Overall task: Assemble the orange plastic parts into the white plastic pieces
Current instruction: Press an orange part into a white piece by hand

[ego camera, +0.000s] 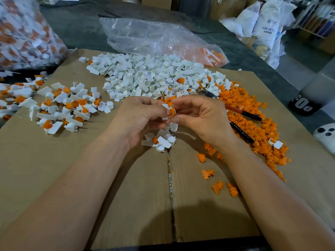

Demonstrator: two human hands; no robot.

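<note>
Factory/warehouse floor, ABS resin sacks (268, 28), cardboard boxes (155, 1), bulk bag of pcs (23, 37)

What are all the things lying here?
white pieces: one heap, white, far middle.
orange parts: one heap, orange, right; few loose nearer.
finished pieces: a scatter, white-orange, left.
tool: one, red-black handles, among orange parts.
clear bag: one, behind white pieces.
full bag: one, clear, far left.
cardboard: one, brown, underneath.
held piece: one, white with orange, between the fingers.
left hand: one, middle, grips held piece.
right hand: one, middle, grips it too.
</note>
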